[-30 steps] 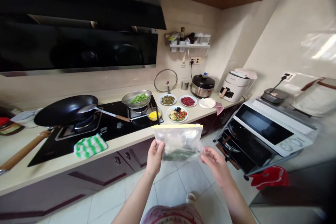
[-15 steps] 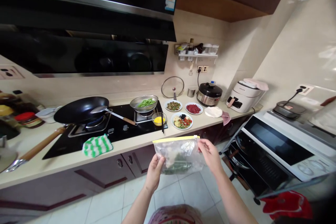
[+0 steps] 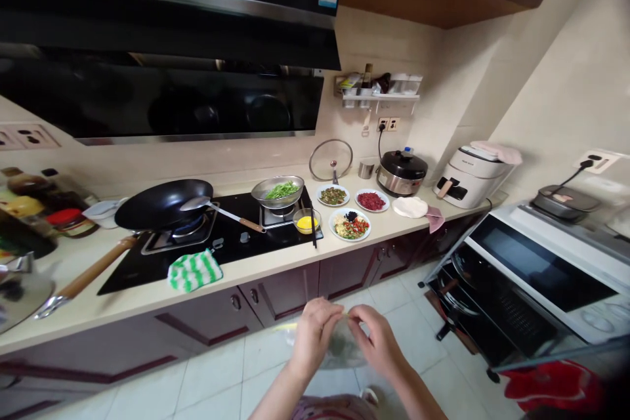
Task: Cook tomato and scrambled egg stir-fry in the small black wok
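Observation:
A clear zip-top bag [image 3: 340, 349] with a yellow closure strip and something green inside hangs low in front of me, above the floor. My left hand [image 3: 315, 333] pinches its top edge, fingers closed. Close beside it, my right hand [image 3: 373, 336] pinches the same edge, fingertips almost meeting the left ones. The hands cover most of the strip; one end of it shows left of my left hand. What exactly the green contents are I cannot make out.
Along the counter stand a black wok [image 3: 162, 207] with a spatula [image 3: 231, 215], a metal bowl of cut greens [image 3: 278, 193], beaten egg [image 3: 306, 223], plates of chopped ingredients [image 3: 350, 225], and a rice cooker [image 3: 402, 174]. A striped cloth [image 3: 195, 270] lies at the front edge.
The bag has come down and nearer my body. My hands, previously apart at its two sides, are now together on its top edge. The view has shifted slightly.

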